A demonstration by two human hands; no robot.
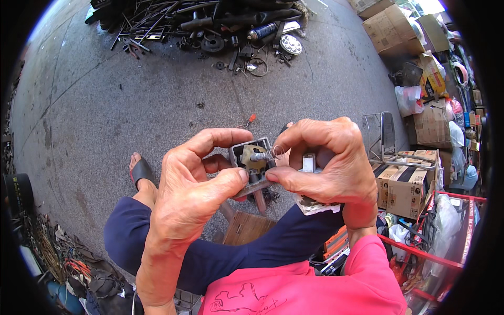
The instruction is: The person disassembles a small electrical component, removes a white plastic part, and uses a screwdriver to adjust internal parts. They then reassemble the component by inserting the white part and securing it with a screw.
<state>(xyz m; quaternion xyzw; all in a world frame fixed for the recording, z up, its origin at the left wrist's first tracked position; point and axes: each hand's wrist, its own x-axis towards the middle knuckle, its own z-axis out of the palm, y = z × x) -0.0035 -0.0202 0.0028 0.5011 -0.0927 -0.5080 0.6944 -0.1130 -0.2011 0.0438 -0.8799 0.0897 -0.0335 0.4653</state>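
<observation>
While left hand (185,191) grips the metal housing (252,165), right hand (341,167) holds its right side.

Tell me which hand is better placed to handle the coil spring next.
Probably the right hand: its thumb and index fingertip are close to the outer end of the coil spring, while the left hand grips the opposite side of the metal housing.
</observation>
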